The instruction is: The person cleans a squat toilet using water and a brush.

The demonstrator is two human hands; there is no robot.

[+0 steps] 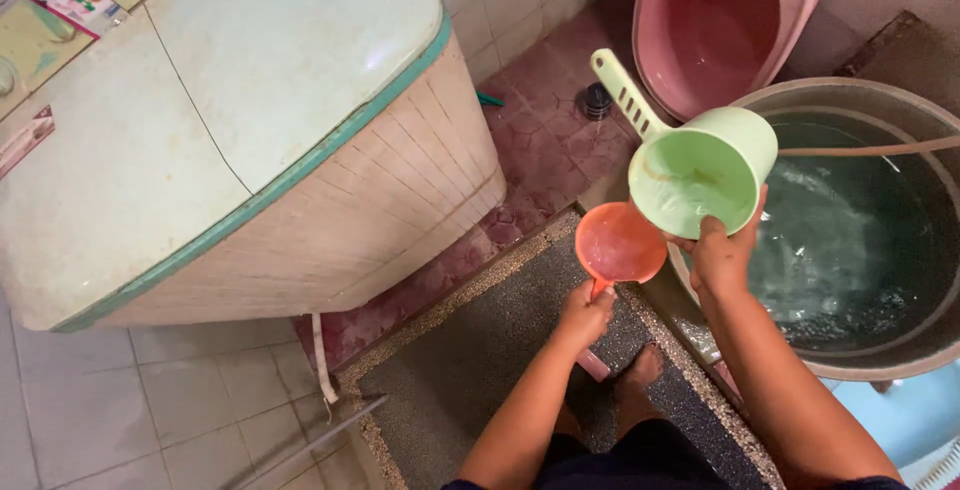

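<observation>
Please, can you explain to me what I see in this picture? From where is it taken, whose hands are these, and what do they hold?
The single picture comes from a camera worn on a person's head, looking down, so the two bare arms are that person's own. The left hand holds a small orange scoop by its handle. The right hand has its grip on the rim of a larger green dipper, tilted above the orange one. On the right stands a big round tub full of water. A pink basin leans behind it. On the left is a pale washing machine. The person's bare foot is on a grey mat.

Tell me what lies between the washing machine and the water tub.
In the head view: reddish floor tiles, a floor drain, and the orange dipper and green dipper.
</observation>
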